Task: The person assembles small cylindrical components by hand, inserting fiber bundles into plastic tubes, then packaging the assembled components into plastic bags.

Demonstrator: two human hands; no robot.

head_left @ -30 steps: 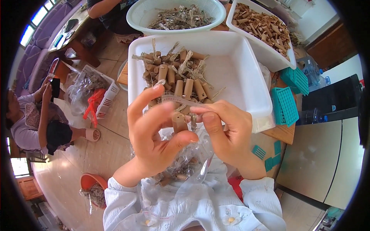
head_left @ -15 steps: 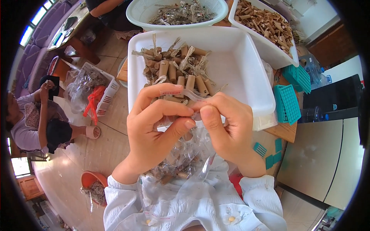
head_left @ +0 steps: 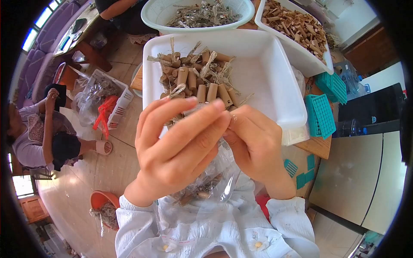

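My left hand (head_left: 180,150) and my right hand (head_left: 256,146) meet fingertip to fingertip above my lap, pinching a small item that the fingers hide. Under them lies a clear plastic bag (head_left: 206,189) with small brown pieces inside. Just beyond the hands stands a white rectangular tray (head_left: 266,77) holding a pile of short brown tubes (head_left: 193,79) wrapped in clear film with twisted ends.
A round white basket (head_left: 172,13) of wrapped scraps and another white tray (head_left: 297,47) of brown tubes sit farther back. Teal mesh pieces (head_left: 322,112) lie to the right. At left a person (head_left: 38,133) sits on the floor near a white basket (head_left: 120,99); an orange bowl (head_left: 103,202) is below.
My hands have risen closer to the camera and closed together; the left fingers, spread a second ago, now fold over the pinched item.
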